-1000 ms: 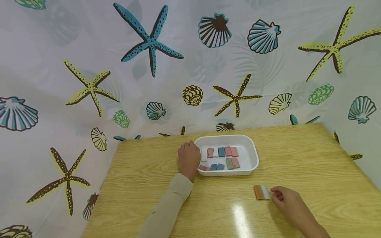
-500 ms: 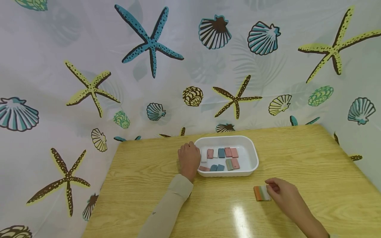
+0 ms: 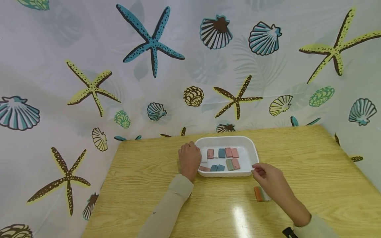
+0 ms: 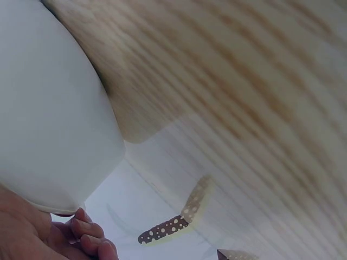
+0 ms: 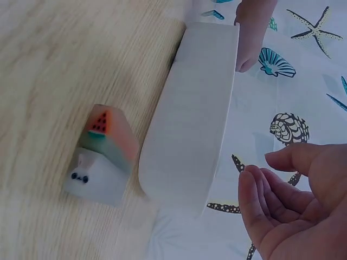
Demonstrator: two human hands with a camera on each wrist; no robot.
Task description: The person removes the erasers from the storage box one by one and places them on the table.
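A white plastic tub [image 3: 247, 157] stands on the table with several small eraser-like blocks [image 3: 221, 153] in it, pink, blue, white and green. My left hand [image 3: 189, 160] grips its left rim; in the left wrist view, curled fingers [image 4: 89, 230] hold the edge. My right hand [image 3: 272, 183] hovers by the tub's front right corner, thumb and fingers bent and apart. The right wrist view shows nothing between them. Below that hand, side by side on the table, lie an orange-and-green block with a watermelon slice [image 5: 108, 135] and a white block with a rabbit [image 5: 97, 176].
The wooden table [image 3: 143, 162] reaches back to a white cloth [image 3: 178, 66] printed with starfish and shells. This cloth also hangs on the left and right sides. A glare spot [image 3: 241, 221] shines near the front.
My right hand has moved from beside the two table blocks, up and left past them, to the tub's right corner. The left hand and the blocks have stayed in place.
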